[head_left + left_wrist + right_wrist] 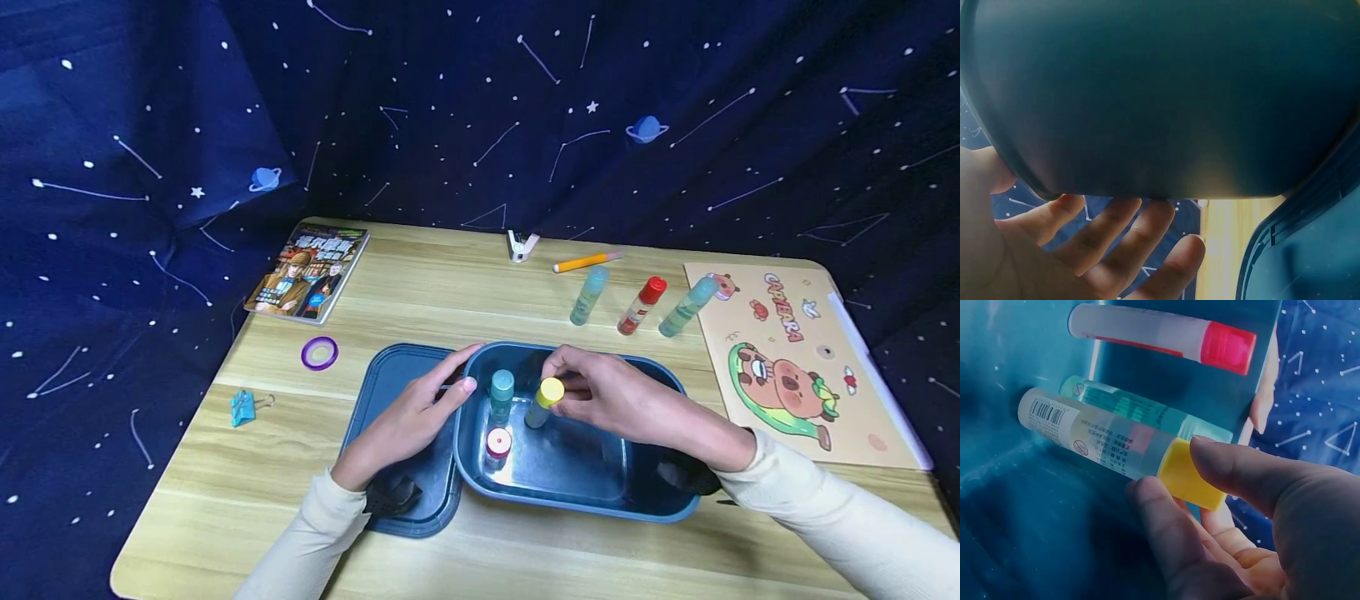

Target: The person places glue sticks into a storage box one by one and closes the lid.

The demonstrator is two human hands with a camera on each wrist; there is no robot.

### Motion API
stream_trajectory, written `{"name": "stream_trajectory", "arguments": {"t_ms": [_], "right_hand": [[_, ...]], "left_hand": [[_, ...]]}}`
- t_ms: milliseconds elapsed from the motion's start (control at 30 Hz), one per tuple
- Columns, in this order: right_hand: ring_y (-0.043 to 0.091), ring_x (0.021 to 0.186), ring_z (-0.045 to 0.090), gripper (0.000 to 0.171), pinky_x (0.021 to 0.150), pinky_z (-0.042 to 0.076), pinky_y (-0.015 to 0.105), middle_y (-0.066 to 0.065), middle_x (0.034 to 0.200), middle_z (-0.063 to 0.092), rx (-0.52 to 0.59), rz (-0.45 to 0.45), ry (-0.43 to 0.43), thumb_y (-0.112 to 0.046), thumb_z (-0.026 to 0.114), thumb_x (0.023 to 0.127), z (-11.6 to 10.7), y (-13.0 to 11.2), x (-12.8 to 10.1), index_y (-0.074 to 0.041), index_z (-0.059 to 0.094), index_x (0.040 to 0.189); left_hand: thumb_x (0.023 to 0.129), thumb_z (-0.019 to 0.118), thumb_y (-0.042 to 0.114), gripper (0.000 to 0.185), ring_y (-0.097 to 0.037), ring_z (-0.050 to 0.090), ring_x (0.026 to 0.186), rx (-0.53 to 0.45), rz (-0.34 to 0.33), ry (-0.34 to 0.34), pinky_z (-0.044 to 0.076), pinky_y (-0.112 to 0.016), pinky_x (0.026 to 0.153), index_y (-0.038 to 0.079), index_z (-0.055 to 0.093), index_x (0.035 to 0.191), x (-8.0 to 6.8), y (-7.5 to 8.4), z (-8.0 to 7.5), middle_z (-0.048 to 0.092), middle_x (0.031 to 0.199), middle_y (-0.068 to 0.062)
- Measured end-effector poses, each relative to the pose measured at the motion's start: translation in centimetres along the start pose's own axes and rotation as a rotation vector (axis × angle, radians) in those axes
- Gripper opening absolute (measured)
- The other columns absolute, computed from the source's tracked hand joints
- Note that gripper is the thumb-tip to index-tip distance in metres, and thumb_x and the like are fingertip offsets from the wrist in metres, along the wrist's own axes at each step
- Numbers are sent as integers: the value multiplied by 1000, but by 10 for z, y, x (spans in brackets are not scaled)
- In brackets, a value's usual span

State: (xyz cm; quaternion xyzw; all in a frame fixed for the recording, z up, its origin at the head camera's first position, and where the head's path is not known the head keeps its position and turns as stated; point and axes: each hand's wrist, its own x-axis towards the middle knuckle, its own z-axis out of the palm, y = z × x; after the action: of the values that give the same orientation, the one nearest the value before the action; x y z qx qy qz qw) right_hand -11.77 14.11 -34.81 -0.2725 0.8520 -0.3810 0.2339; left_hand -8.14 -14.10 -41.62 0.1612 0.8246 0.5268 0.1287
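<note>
My right hand (pixel 611 396) reaches into a dark blue plastic bin (pixel 570 502) and pinches the yellow cap of a clear glue stick (pixel 1094 428) between thumb and fingers. This glue stick is upright, its lower end close to the bin floor. Beside it in the bin stand a green glue stick (pixel 502 392) and a red-capped white glue stick (pixel 498 444). At the bin's left end rests my left hand (pixel 408 417), fingers extended, thumb at the rim and fingertips touching the outer wall in the left wrist view (pixel 1135 244).
A blue lid (pixel 408 367) lies left of the bin, under my left forearm. Behind the bin stand two green glue sticks (pixel 589 296) (pixel 688 307) and a red one (pixel 642 306). A book (pixel 307 271), tape roll (pixel 319 353), binder clip (pixel 242 408), stapler-like item (pixel 519 247), orange pencil-shaped item (pixel 585 262) and capybara folder (pixel 795 333) surround them.
</note>
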Motion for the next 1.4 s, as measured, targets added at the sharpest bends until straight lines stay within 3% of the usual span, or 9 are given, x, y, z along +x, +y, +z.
{"name": "stream_trajectory", "arguments": {"t_ms": [667, 933, 1033, 1133, 1267, 1400], "right_hand": [[22, 106, 73, 25, 89, 62, 32, 9, 112, 69, -18, 8, -44, -1, 75, 92, 1, 8, 8, -8, 62, 112], [30, 120, 70, 46, 96, 59, 35, 15, 130, 69, -34, 28, -19, -10, 78, 92, -12, -5, -6, -3, 59, 132], [32, 120, 70, 49, 96, 59, 36, 16, 132, 68, -38, 14, 45, -15, 78, 93, -29, -13, -21, -4, 58, 137], [28, 119, 71, 46, 94, 59, 27, 12, 131, 69, -55, 10, 158, -21, 77, 95, -47, -14, -40, -10, 60, 137], [5, 111, 72, 35, 86, 56, 12, 0, 126, 72, -88, 49, 385, -19, 74, 97, -67, 0, -65, -19, 66, 132], [-12, 97, 68, 31, 79, 52, 5, -15, 115, 73, -88, 102, 595, -16, 75, 97, -77, 31, -81, -18, 70, 127]], "left_hand": [[112, 43, 35, 49, -27, 43, 151, -3, -17, 5, 34, -56, 123, 23, 40, 159, 0, 0, 0, 45, 163, -5], [112, 43, 35, 48, -26, 44, 149, -3, 3, 1, 35, -55, 123, 21, 41, 159, 0, -1, 0, 46, 162, -5], [112, 43, 35, 48, -26, 46, 148, -3, -5, -4, 35, -56, 123, 21, 41, 159, 0, -1, 1, 46, 162, -5], [112, 43, 35, 48, -27, 47, 147, -8, -13, -8, 36, -56, 122, 21, 41, 158, 1, -1, 1, 47, 162, -6], [112, 43, 35, 49, -28, 47, 147, -17, -7, -11, 35, -57, 122, 20, 41, 159, 2, 0, 2, 46, 162, -7], [112, 43, 35, 48, -28, 47, 146, -14, -10, -6, 36, -56, 122, 20, 41, 159, 1, 0, 1, 46, 162, -6]]}}
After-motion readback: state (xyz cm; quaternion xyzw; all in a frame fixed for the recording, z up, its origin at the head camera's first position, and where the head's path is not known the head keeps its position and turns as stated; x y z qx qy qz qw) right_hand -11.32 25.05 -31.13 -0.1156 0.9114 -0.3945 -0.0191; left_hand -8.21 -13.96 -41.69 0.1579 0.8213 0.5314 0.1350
